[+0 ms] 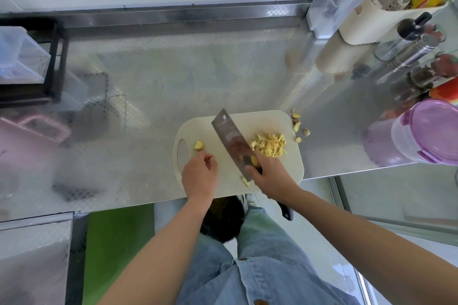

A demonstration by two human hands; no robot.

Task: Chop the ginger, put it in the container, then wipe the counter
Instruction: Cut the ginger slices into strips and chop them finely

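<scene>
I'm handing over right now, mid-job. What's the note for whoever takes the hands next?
Right hand grips the cleaver, blade over the cutting board. Left hand is open, holding nothing, just short of the uncut ginger chunk at the board's left end. Chopped ginger pile lies right of the blade; trimmings sit on the counter off the board's far right corner. Purple-lidded container stands at right, lid on. Done: most chopping. Left: chop the chunk, fill the container, wipe the counter.
</scene>
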